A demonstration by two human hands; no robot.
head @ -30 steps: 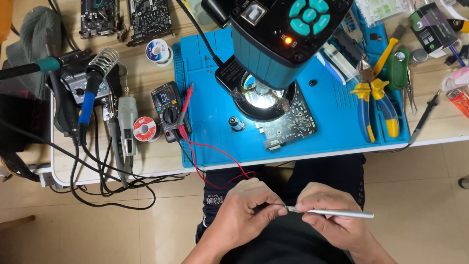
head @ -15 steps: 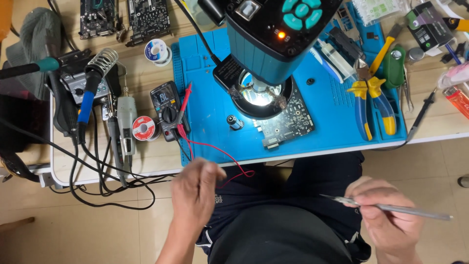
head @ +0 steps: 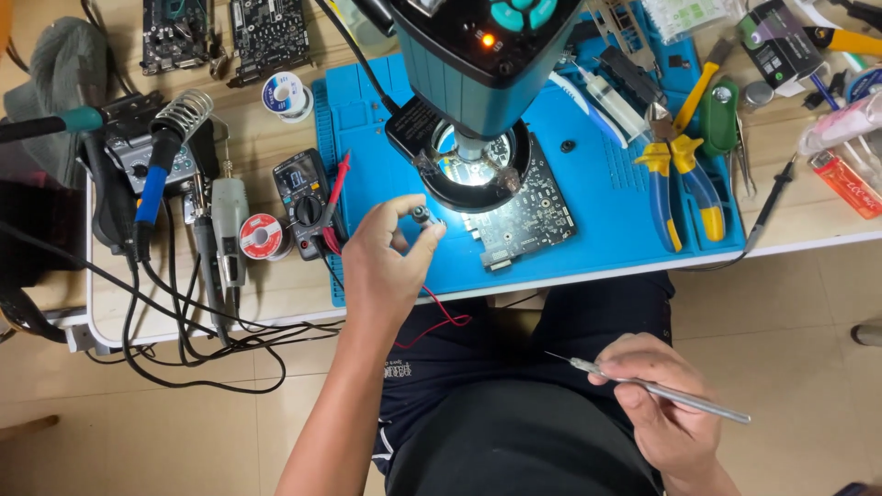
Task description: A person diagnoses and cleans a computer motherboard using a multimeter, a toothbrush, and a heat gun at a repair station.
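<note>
My left hand (head: pixel 386 262) reaches over the front of the blue work mat (head: pixel 606 220), with thumb and fingers pinched on a small dark round part (head: pixel 422 216). Just right of it lies a dark circuit board (head: pixel 524 216) under the lit ring light (head: pixel 473 165) of a teal microscope head (head: pixel 478 46). My right hand (head: pixel 666 413) stays low over my lap, gripping a slim silver pointed tool (head: pixel 643 386) whose tip aims left.
A multimeter (head: pixel 301 188) with red leads sits left of the mat, beside solder spools (head: pixel 261 236), a soldering iron in its stand (head: pixel 170 138) and tangled black cables. Yellow-and-blue pliers (head: pixel 684 179), a syringe, a lighter (head: pixel 847 184) and other tools lie right.
My hands, together at my lap, have separated. My left hand rose to the mat and pinched the small dark part; my right hand drew right and down with the silver tool.
</note>
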